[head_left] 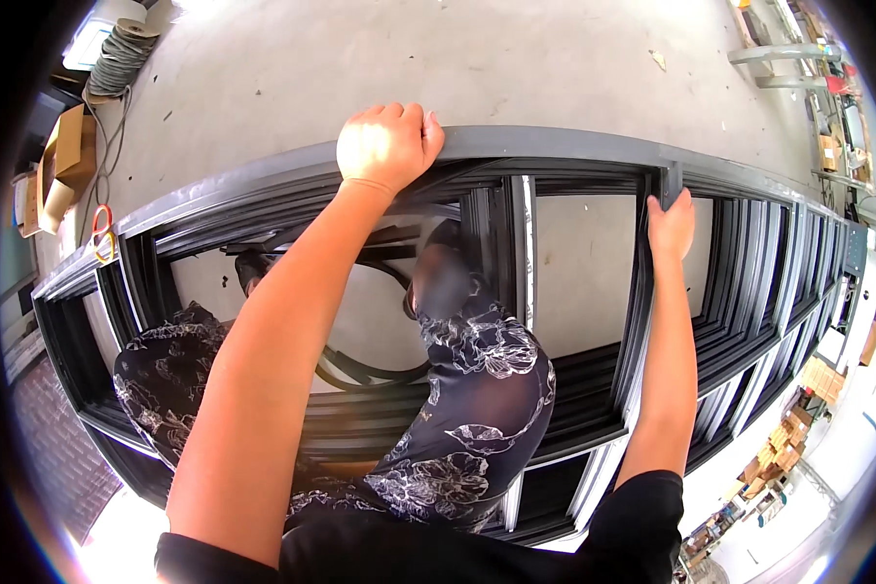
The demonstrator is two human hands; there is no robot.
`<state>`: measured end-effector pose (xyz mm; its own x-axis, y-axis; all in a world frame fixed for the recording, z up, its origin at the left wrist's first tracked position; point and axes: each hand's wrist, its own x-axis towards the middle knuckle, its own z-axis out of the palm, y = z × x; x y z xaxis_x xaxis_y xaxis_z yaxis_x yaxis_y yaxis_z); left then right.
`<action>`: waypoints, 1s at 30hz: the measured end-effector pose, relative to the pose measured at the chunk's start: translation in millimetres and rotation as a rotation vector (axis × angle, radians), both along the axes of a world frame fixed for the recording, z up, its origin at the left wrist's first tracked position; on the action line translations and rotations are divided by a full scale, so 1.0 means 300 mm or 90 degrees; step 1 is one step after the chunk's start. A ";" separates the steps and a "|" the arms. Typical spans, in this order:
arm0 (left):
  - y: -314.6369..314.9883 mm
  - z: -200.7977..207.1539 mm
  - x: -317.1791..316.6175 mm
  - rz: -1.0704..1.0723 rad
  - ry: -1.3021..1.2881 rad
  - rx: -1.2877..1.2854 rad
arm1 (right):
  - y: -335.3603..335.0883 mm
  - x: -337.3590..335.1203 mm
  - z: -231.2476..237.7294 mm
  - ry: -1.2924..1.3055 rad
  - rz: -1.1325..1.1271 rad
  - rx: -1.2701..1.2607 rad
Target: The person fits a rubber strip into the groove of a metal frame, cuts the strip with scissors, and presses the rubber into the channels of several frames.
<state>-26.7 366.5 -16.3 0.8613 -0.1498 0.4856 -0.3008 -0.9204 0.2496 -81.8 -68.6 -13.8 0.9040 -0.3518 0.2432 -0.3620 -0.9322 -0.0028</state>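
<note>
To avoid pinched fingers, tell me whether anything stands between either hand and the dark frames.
Nothing visible: the left hand closes over the far rail, the right hand holds a crosspiece. A co-worker in patterned clothes shows lower in view, blocking neither.

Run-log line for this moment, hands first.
left hand: curled over long grey metal rail | right hand: gripping dark metal crossbar | co-worker: black floral clothing, bent low

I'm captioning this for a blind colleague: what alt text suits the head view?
A person's left hand curls over the grey top bar of stacked dark frames, the right hand around a crosspiece. Another person in dark floral clothing bends low between the forearms.
</note>
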 end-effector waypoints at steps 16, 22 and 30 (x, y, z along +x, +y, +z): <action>-0.020 0.001 -0.001 -0.019 -0.006 0.017 | 0.120 -0.208 0.033 0.048 -0.034 -0.129; -0.010 -0.001 -0.002 -0.011 -0.001 0.044 | 0.092 -0.215 -0.016 -0.001 -0.007 -0.218; -0.016 -0.003 -0.002 -0.006 -0.004 0.046 | 0.072 -0.196 -0.066 -0.008 -0.043 -0.311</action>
<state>-27.3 361.6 -17.0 0.8568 -0.1928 0.4783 -0.3111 -0.9330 0.1811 -140.7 -47.1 -33.7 0.8794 -0.2512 0.4045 -0.4239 -0.7998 0.4250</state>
